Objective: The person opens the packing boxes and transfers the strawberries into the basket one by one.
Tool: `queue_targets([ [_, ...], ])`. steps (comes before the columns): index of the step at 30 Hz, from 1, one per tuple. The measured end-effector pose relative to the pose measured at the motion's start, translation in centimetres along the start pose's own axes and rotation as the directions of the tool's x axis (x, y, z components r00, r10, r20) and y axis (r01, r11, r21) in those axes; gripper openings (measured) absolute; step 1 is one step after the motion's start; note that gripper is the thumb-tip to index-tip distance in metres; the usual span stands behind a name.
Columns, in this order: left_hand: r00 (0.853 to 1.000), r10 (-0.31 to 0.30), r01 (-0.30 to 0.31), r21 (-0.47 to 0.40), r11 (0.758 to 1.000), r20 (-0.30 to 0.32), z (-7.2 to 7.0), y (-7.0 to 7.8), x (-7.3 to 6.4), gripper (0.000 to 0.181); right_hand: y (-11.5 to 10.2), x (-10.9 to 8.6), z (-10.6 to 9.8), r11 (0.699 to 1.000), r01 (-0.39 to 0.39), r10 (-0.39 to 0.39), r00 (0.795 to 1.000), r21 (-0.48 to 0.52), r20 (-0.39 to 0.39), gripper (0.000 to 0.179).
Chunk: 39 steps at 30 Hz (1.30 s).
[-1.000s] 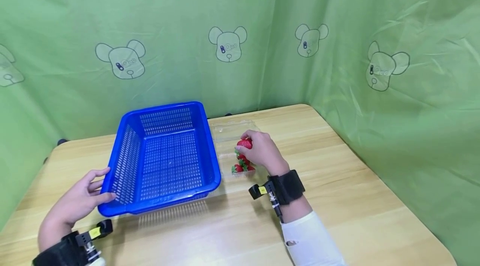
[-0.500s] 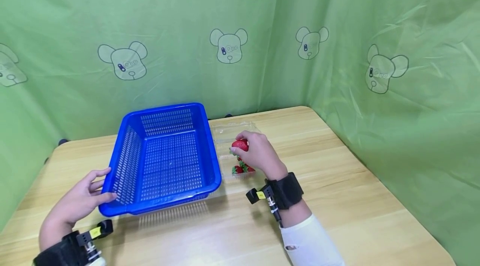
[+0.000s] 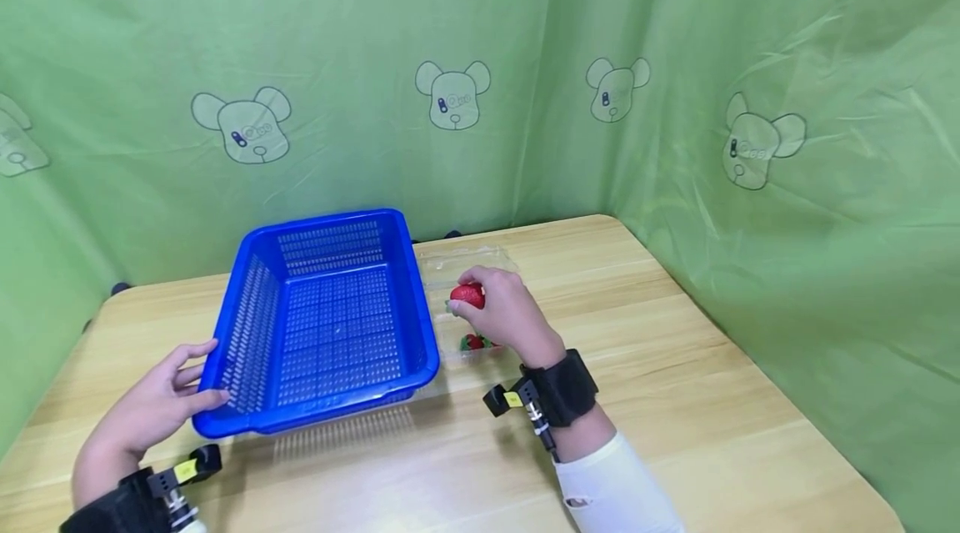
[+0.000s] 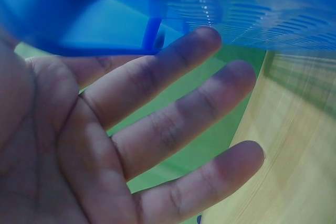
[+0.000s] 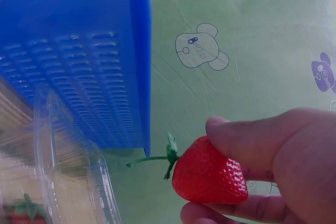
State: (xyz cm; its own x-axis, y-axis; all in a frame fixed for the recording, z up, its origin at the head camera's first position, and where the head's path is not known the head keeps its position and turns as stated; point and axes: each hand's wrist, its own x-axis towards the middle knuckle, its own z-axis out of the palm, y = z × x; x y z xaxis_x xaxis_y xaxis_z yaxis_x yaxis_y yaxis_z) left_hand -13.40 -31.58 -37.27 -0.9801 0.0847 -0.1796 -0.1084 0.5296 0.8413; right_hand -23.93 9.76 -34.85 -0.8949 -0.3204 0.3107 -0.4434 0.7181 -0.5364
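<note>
My left hand [image 3: 153,399] holds the near left corner of a blue plastic basket [image 3: 431,354], thumb over the rim and the other fingers spread along its outside. The left wrist view shows those fingers [image 4: 184,103] stretched out below the blue rim. Between thumb and fingers, my right hand [image 3: 506,316] pinches a red strawberry [image 5: 207,174] with a green leafy cap and stem, held above a clear plastic box [image 5: 73,150]. More strawberries [image 3: 472,342] lie in that box, partly hidden under the right hand.
The basket has slotted walls and a grid floor, and its near side casts a shadow on the wooden table [image 3: 675,399]. Green curtains [image 3: 360,99] printed with bear heads close off the back and sides. The clear box stands right beside the basket's right wall.
The right hand has lifted the strawberry off the others and carried it a little left toward the basket. The left hand and the basket have stayed in place.
</note>
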Motion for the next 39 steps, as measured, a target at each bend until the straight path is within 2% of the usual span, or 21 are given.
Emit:
queue_targets([
  [16, 1.000, 0.018, -0.018, -0.015, 1.000, -0.003, 0.1, -0.2, 0.0, 0.077, -1.0, -0.2, 0.3, 0.999, 0.034, -0.034, 0.999, 0.032, -0.025, 0.030],
  [29, 1.000, 0.012, -0.012, 0.019, 1.000, -0.006, 0.0, -0.1, 0.1, 0.078, -1.7, -0.5, 0.5, 0.996, 0.074, -0.073, 0.997, 0.040, -0.040, 0.028],
  [39, 1.000, 0.011, -0.011, -0.002, 1.000, 0.003, 0.1, -0.1, 0.1, 0.076, -2.2, -0.5, 1.0, 0.996, 0.080, -0.079, 0.996, 0.026, -0.028, 0.030],
])
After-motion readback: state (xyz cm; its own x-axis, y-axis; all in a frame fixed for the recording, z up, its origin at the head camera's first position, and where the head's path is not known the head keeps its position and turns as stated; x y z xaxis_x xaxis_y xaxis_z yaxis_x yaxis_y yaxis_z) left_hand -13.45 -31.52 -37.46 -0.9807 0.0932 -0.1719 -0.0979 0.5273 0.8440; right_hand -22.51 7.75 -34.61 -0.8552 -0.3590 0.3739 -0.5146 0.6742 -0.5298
